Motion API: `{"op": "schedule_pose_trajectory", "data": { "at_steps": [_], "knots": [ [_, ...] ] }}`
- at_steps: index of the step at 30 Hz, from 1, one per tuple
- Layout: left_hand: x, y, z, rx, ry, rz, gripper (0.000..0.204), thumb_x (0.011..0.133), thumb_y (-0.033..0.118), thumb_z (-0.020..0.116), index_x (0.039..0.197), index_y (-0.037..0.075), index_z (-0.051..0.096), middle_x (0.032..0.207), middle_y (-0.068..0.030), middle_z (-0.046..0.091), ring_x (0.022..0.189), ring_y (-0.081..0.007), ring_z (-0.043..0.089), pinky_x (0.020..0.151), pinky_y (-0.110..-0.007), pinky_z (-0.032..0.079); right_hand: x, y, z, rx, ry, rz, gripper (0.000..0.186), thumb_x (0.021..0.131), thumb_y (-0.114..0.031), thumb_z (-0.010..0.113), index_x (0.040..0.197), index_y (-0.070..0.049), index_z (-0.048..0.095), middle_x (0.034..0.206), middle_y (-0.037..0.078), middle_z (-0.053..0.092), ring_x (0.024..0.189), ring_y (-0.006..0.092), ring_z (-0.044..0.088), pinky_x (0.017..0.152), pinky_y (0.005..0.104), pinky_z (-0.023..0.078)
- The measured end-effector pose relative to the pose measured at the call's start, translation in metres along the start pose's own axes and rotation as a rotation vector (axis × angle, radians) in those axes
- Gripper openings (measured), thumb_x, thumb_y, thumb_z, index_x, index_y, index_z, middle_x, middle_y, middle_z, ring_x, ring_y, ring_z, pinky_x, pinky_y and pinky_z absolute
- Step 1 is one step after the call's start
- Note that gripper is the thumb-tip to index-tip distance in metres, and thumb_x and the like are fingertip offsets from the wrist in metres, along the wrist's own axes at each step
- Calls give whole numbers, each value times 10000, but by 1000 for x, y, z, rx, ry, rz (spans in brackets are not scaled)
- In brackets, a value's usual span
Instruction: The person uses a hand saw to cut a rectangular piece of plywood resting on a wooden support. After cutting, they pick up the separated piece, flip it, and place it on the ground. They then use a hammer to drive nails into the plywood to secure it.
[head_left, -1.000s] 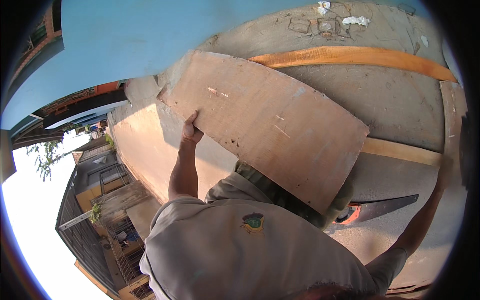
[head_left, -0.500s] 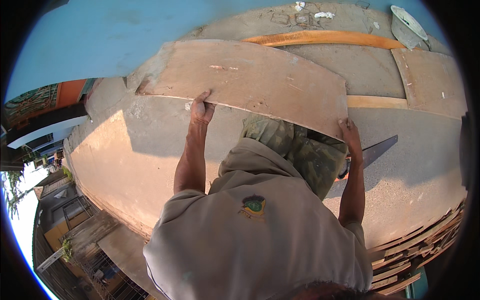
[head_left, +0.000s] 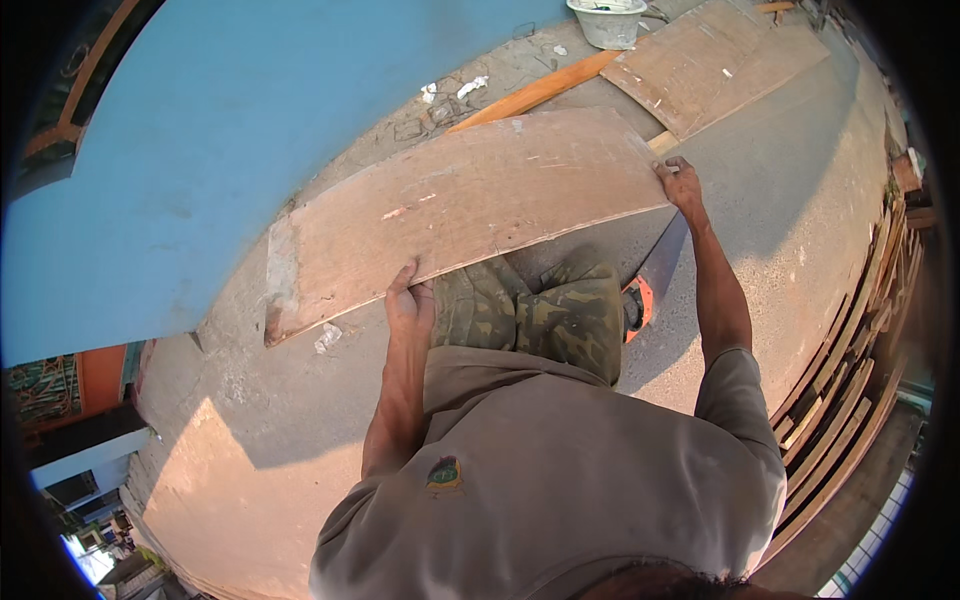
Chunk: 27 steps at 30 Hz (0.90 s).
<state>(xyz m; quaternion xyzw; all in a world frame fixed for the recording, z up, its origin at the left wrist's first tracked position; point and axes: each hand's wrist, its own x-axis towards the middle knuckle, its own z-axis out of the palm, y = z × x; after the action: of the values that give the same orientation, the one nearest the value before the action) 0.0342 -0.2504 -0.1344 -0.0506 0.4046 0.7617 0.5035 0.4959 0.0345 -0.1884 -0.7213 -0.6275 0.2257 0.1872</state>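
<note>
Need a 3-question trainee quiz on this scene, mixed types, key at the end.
1. Multiple choice: the left hand grips the light-brown rectangular plywood board at its:
A) far edge
B) near edge
C) right-hand end

2. True or false: the orange-handled, grey-bladed handsaw is in the right hand.

3. Fill in: the pile of long brown wooden strips lies to the person's ____.

Key:
1. B
2. False; the handsaw lies on the grey concrete ground, and the right hand grips the board's right-hand end.
3. right
</note>
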Motion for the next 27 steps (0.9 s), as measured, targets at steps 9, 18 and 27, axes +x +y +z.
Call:
{"op": "schedule_pose_trajectory", "data": {
  "at_steps": [9,18,27],
  "knots": [
    [95,-44,2,-96,36,-41,276,914,-30,544,1185,-78,521,1187,-207,611,1125,-316,602,1012,-442,513,60,0,-16,1313,-123,255,663,965,-438,529,1393,36,351,1255,290,530,1144,351,587,1004,425,484],
    [97,-123,-3,-46,107,-140,316,918,-38,534,1231,-67,500,1221,-193,600,1147,-338,590,1009,-474,511,-56,-28,112,1636,71,664,845,947,-614,449,1453,33,251,1369,315,441,1195,433,532,1023,502,425],
    [55,-184,34,156,-26,-608,341,971,171,567,1248,-20,509,1289,-215,566,1244,-325,534,1048,-475,445,-38,-34,188,1643,211,758,641,947,-407,604,1322,71,398,1261,232,537,1047,330,607,844,482,537]
  ]
}}
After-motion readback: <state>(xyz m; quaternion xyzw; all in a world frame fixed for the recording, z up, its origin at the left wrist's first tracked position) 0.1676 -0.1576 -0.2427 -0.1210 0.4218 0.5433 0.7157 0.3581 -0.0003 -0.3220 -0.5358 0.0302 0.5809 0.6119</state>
